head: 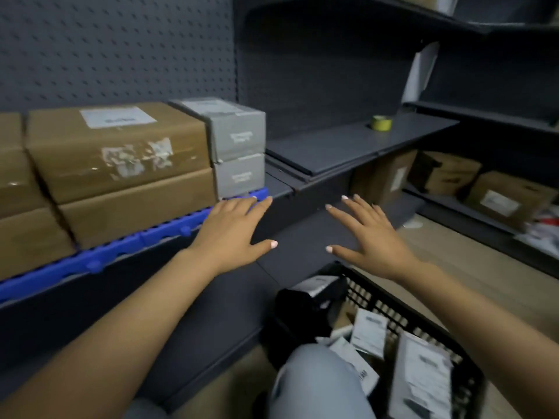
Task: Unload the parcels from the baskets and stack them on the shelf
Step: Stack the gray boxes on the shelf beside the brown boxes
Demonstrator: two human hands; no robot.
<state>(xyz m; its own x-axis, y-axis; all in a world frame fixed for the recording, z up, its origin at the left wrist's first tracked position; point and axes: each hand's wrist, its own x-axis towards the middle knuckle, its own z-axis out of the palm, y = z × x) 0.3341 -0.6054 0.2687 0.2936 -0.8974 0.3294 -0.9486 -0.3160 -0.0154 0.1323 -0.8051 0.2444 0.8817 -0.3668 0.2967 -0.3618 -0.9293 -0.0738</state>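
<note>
Brown cardboard parcels (pixel 121 152) are stacked two high on the dark shelf (pixel 348 146) with a blue front strip (pixel 121 252). Two grey boxes (pixel 239 146) stand stacked at the right end of that row. My left hand (pixel 233 228) is spread flat, fingertips at the shelf edge just below the grey boxes, holding nothing. My right hand (pixel 369 234) hovers beside it with fingers spread, also holding nothing. Below my right arm sits a black plastic basket (pixel 393 313) with several white and black parcels (pixel 420 379) in it.
A yellow tape roll (pixel 381 123) sits at the back of the bare right part of the shelf. More brown boxes (pixel 508 198) stand on a low shelf at right. My knee in grey trousers (pixel 317 385) is beside the basket.
</note>
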